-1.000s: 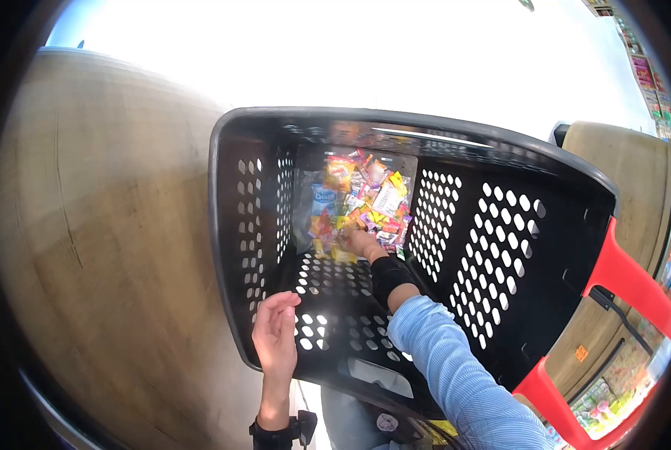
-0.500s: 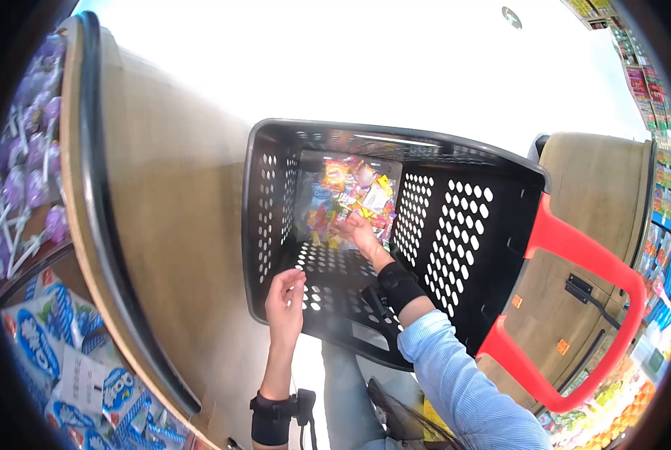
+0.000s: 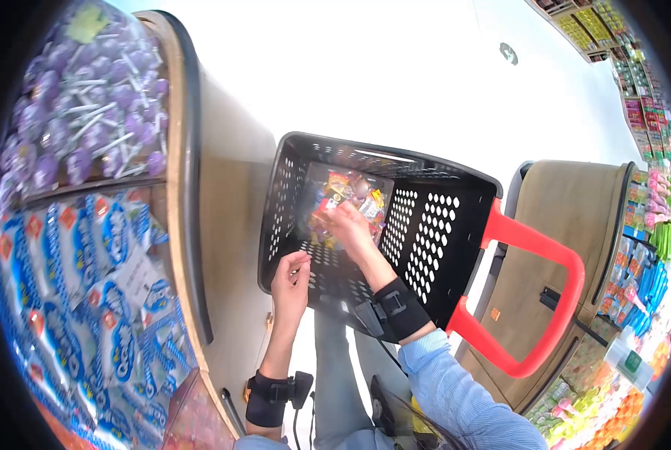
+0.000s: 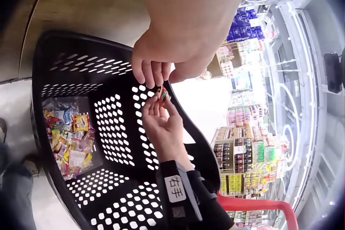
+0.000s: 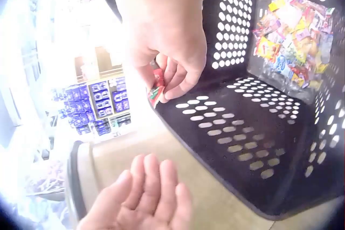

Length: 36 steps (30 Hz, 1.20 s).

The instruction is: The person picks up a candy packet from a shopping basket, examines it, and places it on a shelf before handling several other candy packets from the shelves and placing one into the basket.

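The right hand [image 5: 172,57] pinched a small red candy [image 5: 156,93] in its fingertips, with the wrapper's long axis hanging downward. Just below that pinch the left hand [image 5: 145,197] lay open, palm up and holding nothing, beside the basket [image 5: 259,149].

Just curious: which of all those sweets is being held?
The red-wrapped sweet, pinched in the right hand; the other sweets lie piled in the basket.

Right hand [image 3: 348,225]: black wrist strap [image 3: 403,307] with buckle and white label [image 4: 175,187] (two dark characters printed); light-blue, finely striped sleeve [image 3: 463,382]. Left hand [image 3: 290,281]: black wrist band [image 3: 264,397], small black unit [image 3: 299,388], hanging cable [image 3: 296,431]. Grey-blue trousers [image 3: 335,375].
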Available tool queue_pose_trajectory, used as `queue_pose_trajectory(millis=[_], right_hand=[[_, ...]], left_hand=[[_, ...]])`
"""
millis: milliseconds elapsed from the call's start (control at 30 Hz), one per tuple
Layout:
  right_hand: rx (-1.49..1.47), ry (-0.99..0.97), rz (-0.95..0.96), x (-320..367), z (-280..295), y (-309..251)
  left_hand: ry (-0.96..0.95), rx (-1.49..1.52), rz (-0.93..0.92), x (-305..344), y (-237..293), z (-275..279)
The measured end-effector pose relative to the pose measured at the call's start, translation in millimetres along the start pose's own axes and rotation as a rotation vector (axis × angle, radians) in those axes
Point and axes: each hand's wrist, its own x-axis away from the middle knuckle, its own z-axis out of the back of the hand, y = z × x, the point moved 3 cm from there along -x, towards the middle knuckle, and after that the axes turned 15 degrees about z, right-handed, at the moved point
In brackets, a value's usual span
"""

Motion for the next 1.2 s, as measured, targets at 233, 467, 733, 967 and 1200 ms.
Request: queue_pose_trajectory(millis=[233,467,733,967,1200], right_hand=[[0.228,-0.189,-0.011,46.9,-74.5,-75.5],[0.329,-0.198,0.078,60.1,-79.3,-80.8],[0.458,-0.146,0.111,68.2,-83.7,-77.3],[0.403,-0.133,0.107,71.1,-86.7,-74.7],[0.118,-0.086,-0.073,71.2,-88.4,-82.5]], left_hand=[[0.027,0.245,-0.112,23.2,63.0,8.7],[-0.07,0.348,-0.06,16.9,70.5,5.6],[-0.054,0.348,-0.063,17.2,68.2,5.7],[-0.1,0.496,0.039,15.3,57.9,8.8],[-0.341,0.659,0.111,24.0,70.2,9.7]])
